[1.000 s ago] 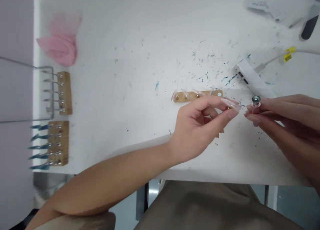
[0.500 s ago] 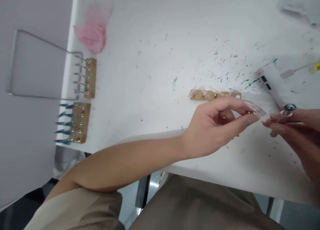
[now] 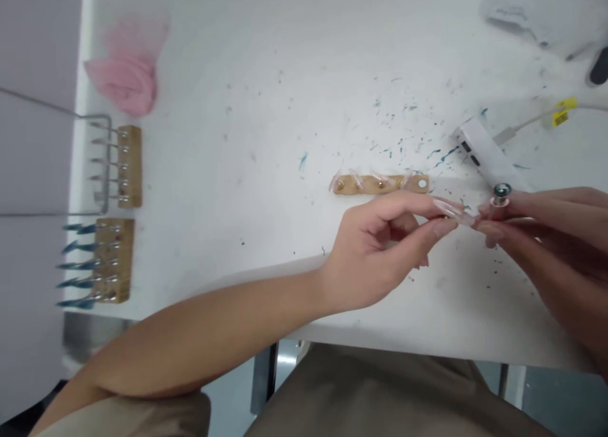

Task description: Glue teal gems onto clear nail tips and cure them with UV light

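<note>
My left hand [image 3: 375, 253] is closed in a pinch on a long, pale pink false nail [image 3: 453, 212]. At the nail's right end, the fingertips of my right hand [image 3: 546, 234] press together and seem to touch it. A small tool with a round, shiny dark end [image 3: 501, 193] sticks up from my right fingers. The rest of that tool is hidden by the fingers. Just beyond my left hand lies a wooden nail stand [image 3: 365, 183] bearing several clear pinkish nails, with a white dot at its right end.
At the left edge of the white table [image 3: 213, 152] are a wooden stand [image 3: 130, 164] with pale nails and another [image 3: 118, 259] with teal nails. A bent metal frame [image 3: 108, 164] stands there, below a pink cloth [image 3: 126, 82]. A white device [image 3: 489, 152] with a cable lies right.
The view has shifted, so most things sit further left. My right fingertips have come up against the pink nail, closing the small gap between the hands.
</note>
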Demonstrator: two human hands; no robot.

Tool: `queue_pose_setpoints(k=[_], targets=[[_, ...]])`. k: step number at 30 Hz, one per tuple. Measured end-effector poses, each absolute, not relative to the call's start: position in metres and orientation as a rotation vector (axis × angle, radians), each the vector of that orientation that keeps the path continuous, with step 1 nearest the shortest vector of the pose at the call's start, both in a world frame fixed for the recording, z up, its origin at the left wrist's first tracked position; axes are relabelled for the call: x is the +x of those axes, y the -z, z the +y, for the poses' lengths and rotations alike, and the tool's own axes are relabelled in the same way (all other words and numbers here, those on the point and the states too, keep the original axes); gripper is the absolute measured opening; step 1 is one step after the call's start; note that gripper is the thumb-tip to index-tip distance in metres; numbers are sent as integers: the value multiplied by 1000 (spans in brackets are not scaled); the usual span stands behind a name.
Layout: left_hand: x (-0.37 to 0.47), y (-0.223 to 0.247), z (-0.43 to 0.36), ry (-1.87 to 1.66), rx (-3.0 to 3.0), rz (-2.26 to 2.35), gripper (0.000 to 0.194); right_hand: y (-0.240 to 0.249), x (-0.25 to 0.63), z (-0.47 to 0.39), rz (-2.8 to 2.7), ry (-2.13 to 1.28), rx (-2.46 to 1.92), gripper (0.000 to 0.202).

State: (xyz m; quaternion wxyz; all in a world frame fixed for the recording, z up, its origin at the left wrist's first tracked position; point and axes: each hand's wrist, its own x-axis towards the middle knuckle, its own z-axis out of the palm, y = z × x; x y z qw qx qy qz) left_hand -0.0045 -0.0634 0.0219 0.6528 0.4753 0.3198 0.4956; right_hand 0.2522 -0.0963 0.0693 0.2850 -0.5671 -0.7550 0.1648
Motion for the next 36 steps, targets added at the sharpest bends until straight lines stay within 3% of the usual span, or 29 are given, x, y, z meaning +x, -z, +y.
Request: queue_pose_setpoints(k=[6,15,20,27,30,36], targets=[[-3,-22,-60,-1191,1127,748,15,-71,246,-88,-2115,-422,-1450,27],[-4,-21,-59,-1196,1078,825,21,-79,243,-87,-2144,-412,-1367,28],[-8,-21,-59,-1190,1024,771,12,-68,255,-100,-2158,-425,-1387,37],[-6,-23,-56,-1212,1096,742,18,-45,299,-128,-2036,-479,-1499,60],[-6,-22,-57,-1227,1131,754,8,-46,303,-128,-2048,-491,-1478,62],[-4,-23,-56,-1238,1164,725,5,-68,265,-106,-2128,-517,-1382,47]])
